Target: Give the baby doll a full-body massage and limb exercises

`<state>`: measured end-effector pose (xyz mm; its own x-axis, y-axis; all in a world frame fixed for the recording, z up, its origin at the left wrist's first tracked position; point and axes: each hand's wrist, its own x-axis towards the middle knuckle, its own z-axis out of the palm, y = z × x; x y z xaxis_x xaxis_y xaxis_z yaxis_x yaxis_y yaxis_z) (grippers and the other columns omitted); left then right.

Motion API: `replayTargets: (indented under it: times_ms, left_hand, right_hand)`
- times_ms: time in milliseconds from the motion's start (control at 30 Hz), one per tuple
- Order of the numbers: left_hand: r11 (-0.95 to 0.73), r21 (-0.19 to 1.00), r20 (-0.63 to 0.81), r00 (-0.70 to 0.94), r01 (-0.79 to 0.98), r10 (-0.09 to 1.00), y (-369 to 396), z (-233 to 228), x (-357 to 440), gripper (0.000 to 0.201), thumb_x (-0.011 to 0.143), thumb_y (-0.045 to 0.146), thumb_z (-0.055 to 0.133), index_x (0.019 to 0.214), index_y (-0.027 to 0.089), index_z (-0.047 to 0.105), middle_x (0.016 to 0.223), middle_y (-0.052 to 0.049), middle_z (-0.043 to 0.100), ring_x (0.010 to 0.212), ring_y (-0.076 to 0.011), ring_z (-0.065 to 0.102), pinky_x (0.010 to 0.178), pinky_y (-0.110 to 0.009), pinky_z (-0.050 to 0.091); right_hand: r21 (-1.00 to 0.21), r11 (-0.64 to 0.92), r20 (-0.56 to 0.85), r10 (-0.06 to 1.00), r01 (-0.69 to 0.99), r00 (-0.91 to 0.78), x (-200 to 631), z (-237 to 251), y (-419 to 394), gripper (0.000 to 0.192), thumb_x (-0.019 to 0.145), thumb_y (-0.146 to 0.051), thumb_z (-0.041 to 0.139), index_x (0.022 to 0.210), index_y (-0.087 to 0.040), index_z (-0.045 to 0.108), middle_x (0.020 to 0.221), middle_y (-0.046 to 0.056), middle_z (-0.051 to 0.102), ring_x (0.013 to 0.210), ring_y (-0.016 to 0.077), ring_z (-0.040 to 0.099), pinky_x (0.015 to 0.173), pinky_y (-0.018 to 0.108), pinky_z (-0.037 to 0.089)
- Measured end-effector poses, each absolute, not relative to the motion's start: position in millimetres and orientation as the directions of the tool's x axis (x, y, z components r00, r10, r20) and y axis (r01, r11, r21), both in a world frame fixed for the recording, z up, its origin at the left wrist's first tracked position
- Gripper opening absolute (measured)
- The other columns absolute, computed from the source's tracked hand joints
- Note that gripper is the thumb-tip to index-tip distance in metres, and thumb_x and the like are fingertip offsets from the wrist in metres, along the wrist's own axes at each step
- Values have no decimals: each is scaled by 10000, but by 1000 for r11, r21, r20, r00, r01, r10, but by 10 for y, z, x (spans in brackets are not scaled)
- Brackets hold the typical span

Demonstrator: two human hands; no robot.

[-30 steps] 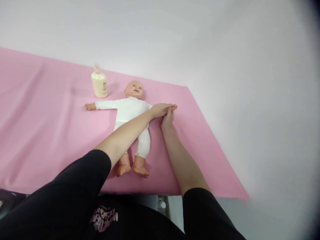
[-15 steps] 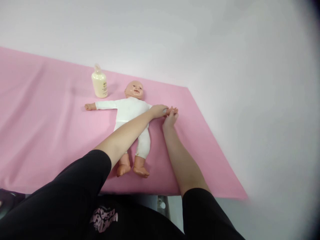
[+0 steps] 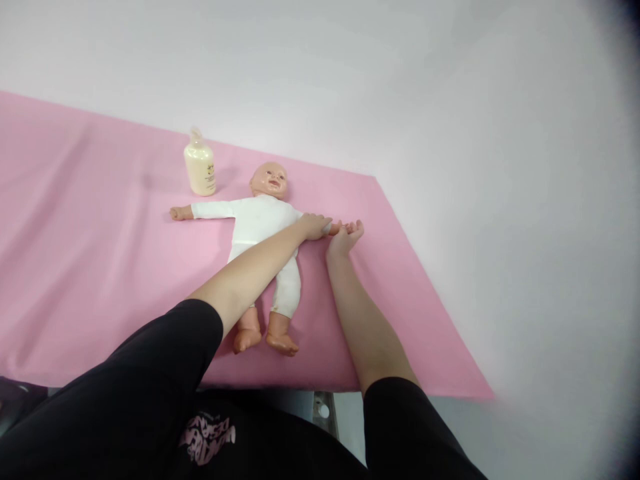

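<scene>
While the doll lay on its back just left of the frame's centre, head toward the top and feet toward the bottom, both hands worked at its arm on the right. The left grip was closed over the white sleeve near the cuff — its underside was hidden. The right grip lay just beyond, palm turned up, under the doll's small hand, with fingers partly spread past it toward the right; whether the thumb was pinching that hand I could not tell. The person's left forearm crossed over the doll's middle and hid part of it.

The doll's other arm stretched out toward the left of the frame. Near it, at the upper left, a pale yellow pump bottle stood upright — well apart from both hands. Beneath everything spread a pink cloth, creased on the left side.
</scene>
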<state>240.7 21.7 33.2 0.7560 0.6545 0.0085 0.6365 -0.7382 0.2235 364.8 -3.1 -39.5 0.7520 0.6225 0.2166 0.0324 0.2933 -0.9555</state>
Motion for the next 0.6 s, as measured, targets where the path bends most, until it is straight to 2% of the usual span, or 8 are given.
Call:
replayTargets:
  times_ms: [100, 233, 300, 400, 467, 600]
  left_hand:
    - [-741, 232, 13, 760, 630, 650, 222, 296, 2418, 634, 1022, 358, 552, 1600, 149, 396, 1560, -192, 538, 1392, -354, 569, 1152, -472, 414]
    - [-724, 317, 27, 757, 612, 652, 216, 327, 2413, 597, 1032, 340, 511, 1591, 147, 427, 1567, -188, 531, 1405, -358, 556, 1167, -490, 410]
    - [-702, 380, 74, 737, 602, 672, 234, 394, 2406, 542, 1036, 278, 470, 1563, 151, 474, 1573, -173, 530, 1411, -332, 556, 1173, -472, 421]
    - [-658, 473, 206, 653, 586, 729, 314, 562, 2381, 499, 1014, 157, 414, 1491, 145, 560, 1564, -141, 548, 1417, -267, 555, 1197, -414, 418]
    - [-635, 527, 284, 587, 565, 758, 387, 691, 2319, 488, 1000, 111, 380, 1431, 132, 608, 1523, -131, 590, 1408, -232, 561, 1205, -373, 415]
    - [-616, 560, 363, 504, 554, 784, 455, 809, 1924, 419, 978, 105, 414, 1306, 106, 676, 1405, -143, 675, 1357, -237, 596, 1196, -368, 423]
  right_hand:
    - [-972, 212, 201, 541, 99, 816, 3603, -346, -64, 641, 862, -237, 501, 1479, -197, 333, 1622, 179, 371, 1547, 211, 410, 1297, 534, 337]
    - [-923, 236, 383, 536, 303, 752, 3499, -300, -129, 655, 842, -264, 495, 1484, -179, 398, 1595, 162, 402, 1551, 242, 375, 1300, 549, 313]
    - [-889, 262, 456, 572, 375, 682, 3436, -299, -163, 670, 853, -267, 479, 1507, -168, 379, 1605, 167, 391, 1562, 244, 338, 1300, 530, 301]
    - [-867, 227, 465, 688, 444, 556, 3364, -306, -202, 648, 878, -294, 489, 1502, -155, 382, 1608, 182, 419, 1536, 249, 351, 1317, 503, 223]
    - [-849, 182, 439, 765, 496, 471, 3346, -304, -216, 604, 881, -320, 506, 1460, -163, 436, 1575, 177, 478, 1502, 259, 393, 1319, 509, 184]
    - [-757, 160, 451, 830, 634, 328, 3345, -286, -217, 494, 841, -325, 509, 1308, -180, 578, 1419, 141, 620, 1396, 281, 508, 1286, 559, 232]
